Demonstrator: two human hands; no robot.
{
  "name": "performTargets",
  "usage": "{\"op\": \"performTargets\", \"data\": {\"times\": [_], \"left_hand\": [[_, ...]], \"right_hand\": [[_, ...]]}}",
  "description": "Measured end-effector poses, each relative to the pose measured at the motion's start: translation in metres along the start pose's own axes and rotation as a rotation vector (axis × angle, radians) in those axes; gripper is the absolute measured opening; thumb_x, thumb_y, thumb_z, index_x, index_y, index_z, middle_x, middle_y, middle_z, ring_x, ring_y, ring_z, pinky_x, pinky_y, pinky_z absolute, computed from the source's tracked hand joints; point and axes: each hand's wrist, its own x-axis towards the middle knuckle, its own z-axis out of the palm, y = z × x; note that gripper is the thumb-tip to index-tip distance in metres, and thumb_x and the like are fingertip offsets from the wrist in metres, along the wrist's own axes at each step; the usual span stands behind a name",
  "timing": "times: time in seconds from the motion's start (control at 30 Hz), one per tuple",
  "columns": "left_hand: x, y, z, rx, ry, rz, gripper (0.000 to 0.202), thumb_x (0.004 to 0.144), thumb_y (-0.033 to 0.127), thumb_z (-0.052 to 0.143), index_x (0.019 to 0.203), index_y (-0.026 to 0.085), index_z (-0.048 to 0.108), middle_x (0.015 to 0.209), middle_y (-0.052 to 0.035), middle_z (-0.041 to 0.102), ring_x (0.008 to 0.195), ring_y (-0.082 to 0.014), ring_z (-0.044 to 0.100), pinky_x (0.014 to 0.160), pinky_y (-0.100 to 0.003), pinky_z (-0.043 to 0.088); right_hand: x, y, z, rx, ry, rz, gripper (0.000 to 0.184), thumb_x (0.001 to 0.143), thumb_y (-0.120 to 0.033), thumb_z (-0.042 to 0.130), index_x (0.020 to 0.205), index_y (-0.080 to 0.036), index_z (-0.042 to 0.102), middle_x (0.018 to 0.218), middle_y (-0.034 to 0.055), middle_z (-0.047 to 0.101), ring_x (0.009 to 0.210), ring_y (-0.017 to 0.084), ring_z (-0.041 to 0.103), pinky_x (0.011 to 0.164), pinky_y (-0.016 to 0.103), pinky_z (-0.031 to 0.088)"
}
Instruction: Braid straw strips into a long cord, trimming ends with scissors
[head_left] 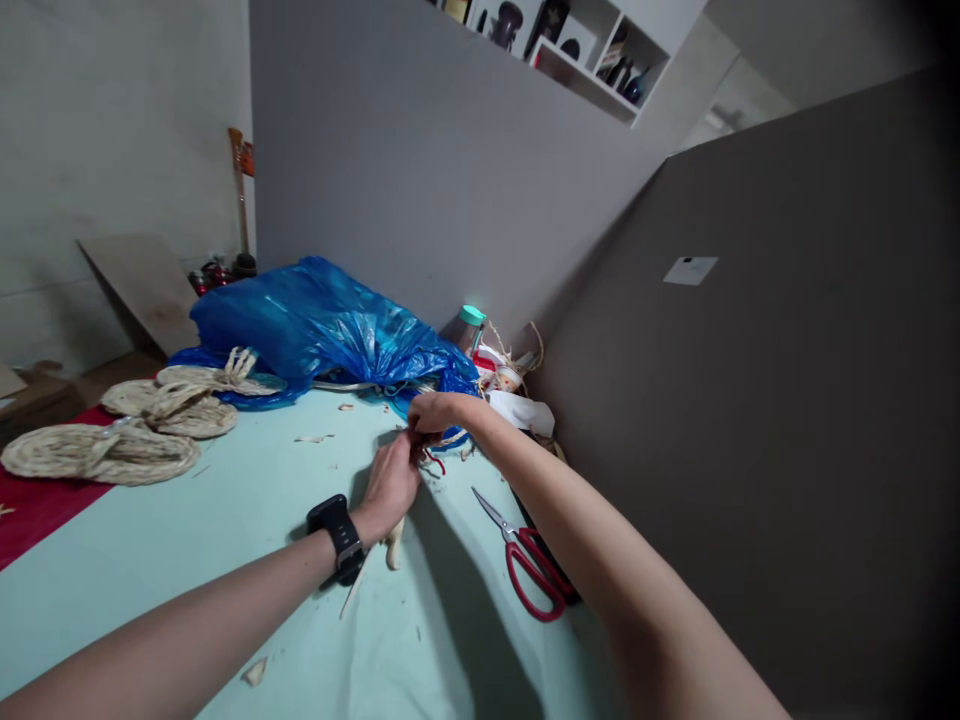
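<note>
My left hand (391, 482), with a black watch (339, 537) on its wrist, rests on the pale green table (225, 540), fingers closed on pale straw strands and a thin red cord (433, 461). A pale straw piece (393, 548) sticks out under its palm. My right hand (436, 412) is closed in a pinch just above and to the right, meeting the left at the same strands. Both hands sit at the edge of a blue plastic bag (322, 325).
Red-handled scissors (529, 565) lie open on the table to the right of my arms. Woven straw sandals (112, 450) lie at the left. A teal-capped bottle (468, 328) and clutter stand by the grey wall. Straw scraps dot the table.
</note>
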Motion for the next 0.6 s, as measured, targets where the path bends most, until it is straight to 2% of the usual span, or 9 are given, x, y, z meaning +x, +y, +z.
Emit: {"op": "performTargets", "data": {"times": [0.1,0.2,0.3,0.37,0.47,0.53,0.6], "left_hand": [[-0.001,-0.002,0.001,0.098,0.011,0.013,0.031,0.079,0.000,0.046,0.100,0.017,0.062,0.109,-0.0168,0.071,0.109,-0.0308,0.062,0.095,-0.039,0.042],[-0.001,-0.002,0.001,0.158,0.028,-0.004,0.035,0.077,-0.002,0.046,0.104,0.018,0.056,0.100,-0.0138,0.072,0.102,-0.0294,0.065,0.088,-0.037,0.044],[0.000,-0.001,-0.002,0.174,0.052,-0.041,0.033,0.079,0.004,0.050,0.108,0.020,0.050,0.090,-0.0105,0.073,0.089,-0.0285,0.068,0.076,-0.034,0.045],[0.002,0.001,-0.005,0.166,0.080,-0.074,0.024,0.081,0.009,0.052,0.103,0.020,0.051,0.088,-0.0111,0.073,0.086,-0.0285,0.068,0.070,-0.033,0.044],[0.004,0.004,-0.009,0.127,0.095,-0.128,0.010,0.082,0.013,0.053,0.088,0.020,0.055,0.072,-0.0079,0.070,0.073,-0.0263,0.068,0.064,-0.031,0.043],[0.005,0.005,-0.010,0.079,0.066,-0.177,0.007,0.083,0.016,0.053,0.080,0.019,0.059,0.054,-0.0032,0.063,0.056,-0.0232,0.064,0.057,-0.030,0.043],[0.005,0.003,-0.008,0.018,0.030,-0.243,0.016,0.087,0.020,0.051,0.077,0.015,0.062,0.049,-0.0024,0.059,0.049,-0.0208,0.061,0.053,-0.030,0.045]], "right_hand": [[-0.008,-0.003,-0.004,-0.242,-0.166,0.015,0.030,0.095,-0.033,0.059,0.119,-0.016,0.060,0.118,0.0086,0.062,0.100,0.021,0.063,0.085,0.041,0.055],[-0.016,-0.005,-0.006,-0.409,-0.208,-0.024,0.017,0.093,-0.026,0.061,0.104,-0.013,0.065,0.105,0.0071,0.067,0.094,0.019,0.064,0.083,0.037,0.053],[-0.022,-0.005,-0.003,-0.517,-0.159,-0.080,0.011,0.087,-0.013,0.059,0.093,-0.014,0.068,0.094,0.0064,0.071,0.089,0.019,0.066,0.076,0.027,0.049],[-0.028,-0.008,0.003,-0.579,-0.081,-0.125,0.020,0.086,-0.012,0.057,0.104,-0.014,0.065,0.098,0.0084,0.071,0.090,0.020,0.066,0.073,0.025,0.048],[-0.039,-0.020,0.015,-0.681,0.049,-0.199,0.036,0.086,-0.009,0.053,0.122,-0.008,0.053,0.104,0.0158,0.069,0.095,0.024,0.064,0.074,0.030,0.048],[-0.049,-0.032,0.022,-0.746,0.095,-0.257,0.036,0.087,-0.004,0.049,0.122,-0.004,0.050,0.102,0.0184,0.068,0.102,0.027,0.062,0.081,0.034,0.047],[-0.059,-0.044,0.025,-0.799,0.106,-0.313,0.031,0.088,-0.002,0.046,0.118,-0.003,0.053,0.100,0.0188,0.068,0.109,0.029,0.058,0.087,0.037,0.045]]}}
